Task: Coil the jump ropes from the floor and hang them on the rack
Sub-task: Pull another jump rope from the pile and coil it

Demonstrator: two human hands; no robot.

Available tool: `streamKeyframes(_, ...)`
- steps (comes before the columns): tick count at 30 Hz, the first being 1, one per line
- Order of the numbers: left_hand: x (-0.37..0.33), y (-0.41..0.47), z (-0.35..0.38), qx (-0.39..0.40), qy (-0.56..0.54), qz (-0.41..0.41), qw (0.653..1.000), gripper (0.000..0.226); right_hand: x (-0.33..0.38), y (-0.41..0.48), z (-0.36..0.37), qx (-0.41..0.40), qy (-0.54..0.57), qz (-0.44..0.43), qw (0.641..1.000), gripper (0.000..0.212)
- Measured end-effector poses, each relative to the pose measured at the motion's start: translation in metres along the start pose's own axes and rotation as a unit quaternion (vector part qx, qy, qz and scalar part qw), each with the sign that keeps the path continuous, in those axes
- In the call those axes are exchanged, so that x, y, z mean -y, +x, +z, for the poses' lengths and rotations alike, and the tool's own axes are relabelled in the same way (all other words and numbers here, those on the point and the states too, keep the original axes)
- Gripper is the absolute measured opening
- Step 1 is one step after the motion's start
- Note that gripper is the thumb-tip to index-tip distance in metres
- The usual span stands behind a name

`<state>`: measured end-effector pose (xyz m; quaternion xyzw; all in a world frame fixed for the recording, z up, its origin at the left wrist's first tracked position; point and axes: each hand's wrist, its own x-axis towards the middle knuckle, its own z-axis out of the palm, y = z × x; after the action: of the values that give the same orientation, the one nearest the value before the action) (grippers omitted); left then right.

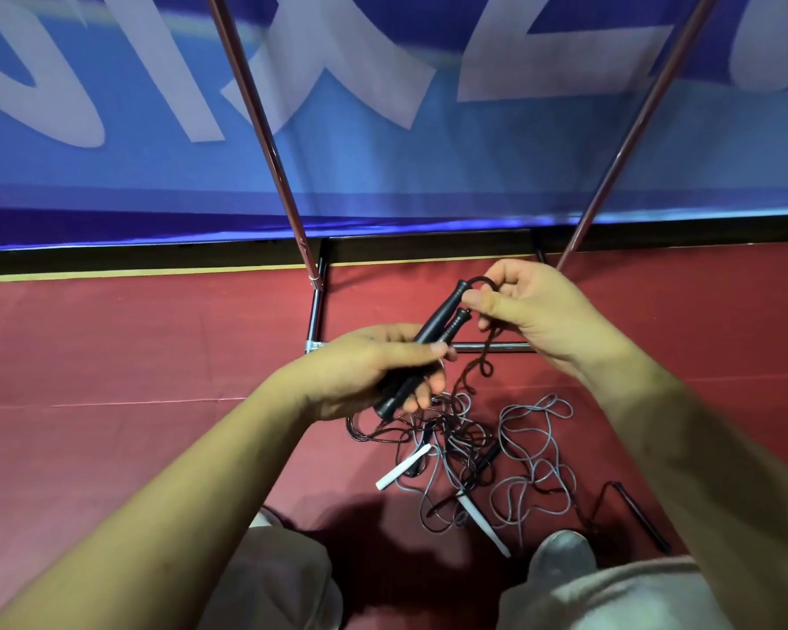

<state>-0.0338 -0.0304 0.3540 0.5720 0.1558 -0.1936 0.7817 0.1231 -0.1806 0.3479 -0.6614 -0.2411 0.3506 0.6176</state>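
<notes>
Your left grip (pixel 374 370) is curled round two black handles (pixel 435 331), held side by side. Your right grip (pixel 533 311), at 2 o'clock from them, pinches the black cord (pixel 477 279) at the handle tops. The cord trails down to the tangled ropes (pixel 465 443) on the red floor (pixel 110 356) at 6 o'clock, with a white handle (pixel 403 468) among them. The rack base (pixel 315 306) sits at 11 o'clock.

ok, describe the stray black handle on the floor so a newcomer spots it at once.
On the red floor, find the tangle of jump ropes. Right of it, beside the grey shoe, lies a black handle. Unlike the two white handles, it sits alone outside the tangle.
</notes>
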Motion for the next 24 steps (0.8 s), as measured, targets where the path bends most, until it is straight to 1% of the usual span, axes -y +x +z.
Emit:
streamKeyframes(2, 0.003, -0.001, -0.001, 0.010, 0.033, -0.042, 0.999, 0.037, -0.001, 0.000, 0.000, -0.013, -0.015, -0.007, 1.000, 0.024)
streamKeyframes(4, 0.006, -0.002, -0.001, 0.009, 0.038, -0.053, 0.998, 0.036, -0.003, 0.001, 0.000, -0.014, -0.031, -0.017, 0.999, 0.019)
streamKeyframes(6, 0.005, -0.001, -0.002, -0.002, -0.006, -0.048, 0.999, 0.029, -0.001, 0.001, 0.001, -0.023, -0.037, -0.031, 0.999, 0.013)
streamKeyframes(8, 0.004, 0.001, -0.005, -0.008, -0.053, -0.044, 0.998, 0.026, 0.000, 0.001, 0.001, -0.035, -0.019, -0.047, 0.998, 0.012)
streamKeyframes(10, 0.005, 0.003, -0.008, -0.013, -0.063, -0.035, 0.997, 0.020, 0.001, 0.001, -0.001, -0.038, 0.014, -0.044, 0.998, 0.020)
streamKeyframes(11, 0.006, 0.004, -0.009, -0.016, -0.058, -0.026, 0.998, 0.012, 0.002, 0.001, -0.002, -0.035, 0.022, -0.040, 0.998, 0.022)
streamKeyframes(12, 0.007, 0.004, -0.009, -0.017, -0.054, -0.016, 0.998, 0.004, 0.001, 0.000, -0.003, -0.031, 0.023, -0.036, 0.999, 0.022)
streamKeyframes(13, 0.007, 0.004, -0.008, -0.019, -0.052, -0.011, 0.998, 0.002, 0.001, 0.000, -0.004, -0.025, 0.020, -0.034, 0.999, 0.021)
streamKeyframes(15, 0.006, 0.001, -0.006, -0.019, -0.056, -0.016, 0.998, 0.009, 0.001, -0.001, -0.005, -0.012, 0.017, -0.029, 0.999, 0.020)
streamKeyframes(17, 0.005, -0.002, -0.006, 0.000, -0.067, -0.029, 0.997, 0.016, 0.002, -0.002, -0.007, 0.014, 0.022, -0.016, 1.000, 0.021)
streamKeyframes(20, 0.004, -0.002, -0.008, 0.021, -0.049, -0.027, 0.998, 0.013, 0.006, -0.003, -0.010, 0.052, 0.019, -0.007, 0.998, 0.020)
streamKeyframes(23, 0.005, 0.000, -0.010, 0.017, -0.030, -0.048, 0.998, 0.004, 0.007, -0.004, -0.012, 0.057, -0.013, -0.014, 0.998, 0.018)
streamKeyframes(24, 0.007, 0.001, -0.010, 0.020, -0.015, -0.051, 0.998, 0.010, 0.006, -0.004, -0.012, 0.061, -0.026, -0.018, 0.998, 0.018)
